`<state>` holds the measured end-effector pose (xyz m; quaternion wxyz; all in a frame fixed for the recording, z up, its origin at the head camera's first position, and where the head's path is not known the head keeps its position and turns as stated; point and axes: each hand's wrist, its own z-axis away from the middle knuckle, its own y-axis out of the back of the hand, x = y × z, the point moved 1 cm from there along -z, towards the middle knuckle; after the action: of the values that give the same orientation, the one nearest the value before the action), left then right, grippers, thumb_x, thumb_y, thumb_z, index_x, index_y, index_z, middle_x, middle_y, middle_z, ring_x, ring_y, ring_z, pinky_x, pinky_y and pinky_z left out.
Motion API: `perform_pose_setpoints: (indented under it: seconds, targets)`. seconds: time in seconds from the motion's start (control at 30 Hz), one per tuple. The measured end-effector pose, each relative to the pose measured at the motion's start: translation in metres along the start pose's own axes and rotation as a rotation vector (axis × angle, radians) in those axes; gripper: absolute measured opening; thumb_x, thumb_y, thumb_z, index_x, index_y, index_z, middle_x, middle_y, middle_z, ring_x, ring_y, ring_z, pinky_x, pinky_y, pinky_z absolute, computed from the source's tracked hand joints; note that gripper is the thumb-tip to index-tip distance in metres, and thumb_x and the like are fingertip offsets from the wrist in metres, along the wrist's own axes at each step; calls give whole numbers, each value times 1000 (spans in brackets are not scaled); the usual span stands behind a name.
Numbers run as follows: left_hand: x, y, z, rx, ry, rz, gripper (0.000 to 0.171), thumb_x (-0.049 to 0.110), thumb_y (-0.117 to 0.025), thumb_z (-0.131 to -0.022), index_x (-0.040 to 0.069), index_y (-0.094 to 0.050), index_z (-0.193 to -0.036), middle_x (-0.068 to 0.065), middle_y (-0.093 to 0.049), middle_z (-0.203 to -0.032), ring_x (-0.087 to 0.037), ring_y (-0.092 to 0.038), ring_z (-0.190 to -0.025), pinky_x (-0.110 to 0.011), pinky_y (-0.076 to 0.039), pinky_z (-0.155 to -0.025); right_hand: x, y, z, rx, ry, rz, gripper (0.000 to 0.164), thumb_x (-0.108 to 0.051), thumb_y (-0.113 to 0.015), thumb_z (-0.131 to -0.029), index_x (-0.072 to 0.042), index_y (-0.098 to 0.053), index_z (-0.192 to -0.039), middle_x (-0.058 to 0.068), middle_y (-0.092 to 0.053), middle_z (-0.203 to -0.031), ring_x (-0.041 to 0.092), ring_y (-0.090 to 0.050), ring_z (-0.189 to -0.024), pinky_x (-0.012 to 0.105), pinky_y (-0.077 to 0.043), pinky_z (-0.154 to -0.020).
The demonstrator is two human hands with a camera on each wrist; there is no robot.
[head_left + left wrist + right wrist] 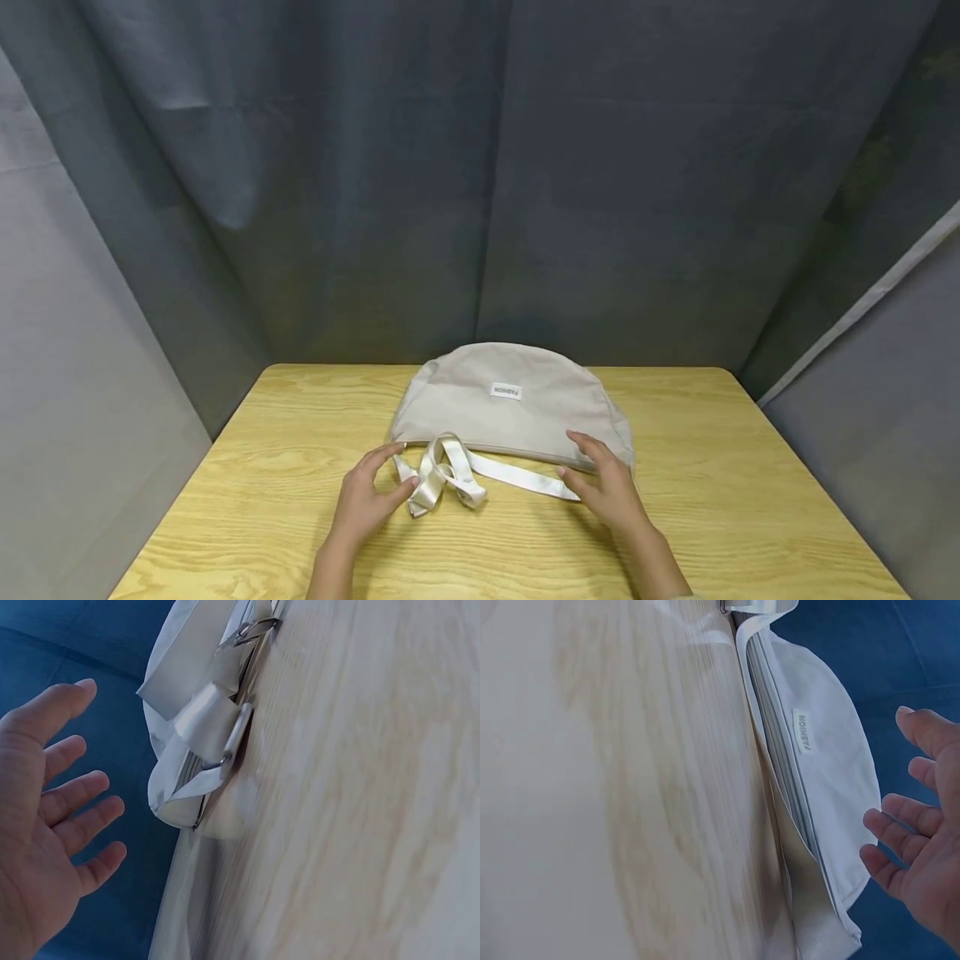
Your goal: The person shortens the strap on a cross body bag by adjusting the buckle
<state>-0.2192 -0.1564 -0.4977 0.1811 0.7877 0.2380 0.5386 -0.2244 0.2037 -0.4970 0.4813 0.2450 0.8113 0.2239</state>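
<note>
Your left hand (pixel 365 502) and right hand (pixel 611 493) have fingers spread, gripping nothing. The strap (pixel 517 477) lies slack, bunched near your left, probably because the bag (pixel 495 425), by the middle of the tabletop's (pixel 750 500) far edge, has its zip (pixel 781 742) facing you.

Pale beige half-moon cloth bag (pixel 547 425): I am seeing one plain colour.
White rectangular tag (pixel 506 391): it is showing me grey print.
Cream ribbon-like fabric strap (pixel 523 477): it is looking plain.
Yellow straight-edged wooden table (pixel 247 508): wavy grain is patterning it.
</note>
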Motion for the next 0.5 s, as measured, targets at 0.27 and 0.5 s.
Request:
perform_pose_setpoints:
  seconds: [0.27,0.5]
  targets:
    - [-4,-7,-4,-15,18,12,56,26,-80,-73,11,-59,-122,-12,-54,-126,-35,-50,-115,-55,-37,-93,1,-14,-7,31,16,-111,54,-15,-75,-80,-8,-53,-129,16,-54,-126,37,-55,-106,57,-45,-80]
    - [-8,-11,-7,-26,43,26,57,32,-80,-73,13,-60,-122,-11,-55,-126,-33,-52,-111,-53,-38,-93,1,-23,-15,3,-46,-206,52,-18,-73,-82,-9,-53,-129,14,-53,-128,36,-54,-109,55,-44,-82]
